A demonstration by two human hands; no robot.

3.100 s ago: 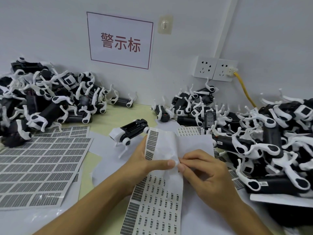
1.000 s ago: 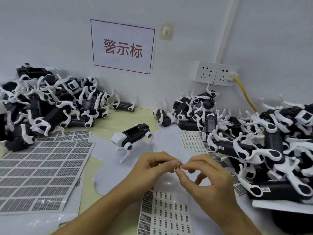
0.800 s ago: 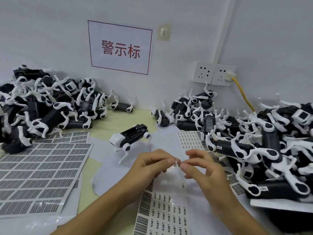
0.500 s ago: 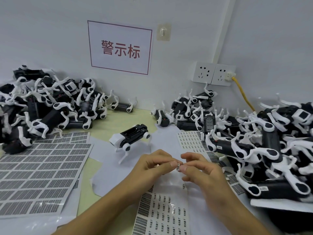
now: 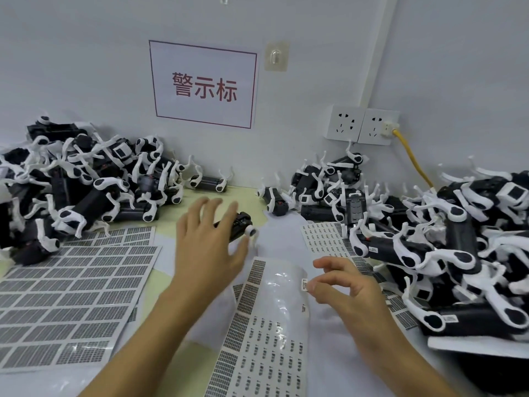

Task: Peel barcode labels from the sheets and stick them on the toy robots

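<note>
Up front, the left hand [image 5: 207,247] is spread with its fingers straight and apart, reaching over a black-and-white toy robot [image 5: 239,226] that stands alone on the table [image 5: 169,224]; whether the fingertips touch the robot cannot be told, and they grasp nothing. Lower right, the right hand [image 5: 347,287] carries a small barcode label [image 5: 305,284] at the tip of its forefinger, thumb close beside it, the other fingers loosely bent. Beneath both hands lies a partly peeled label sheet [image 5: 269,333], its glossy backing bare near the top and rows of small labels lower down. Large sheets of grey barcode labels [image 5: 65,296] lie flat at the left, and another small-label sheet [image 5: 323,239] lies at the right, partly under a robot. Heaps of toy robots fill the left side [image 5: 80,184], the back [image 5: 329,184] and the right side [image 5: 463,247]. On the wall hang a red-lettered sign [image 5: 204,85] and two sockets [image 5: 360,126] with a yellow cable [image 5: 412,159] plugged in.
</note>
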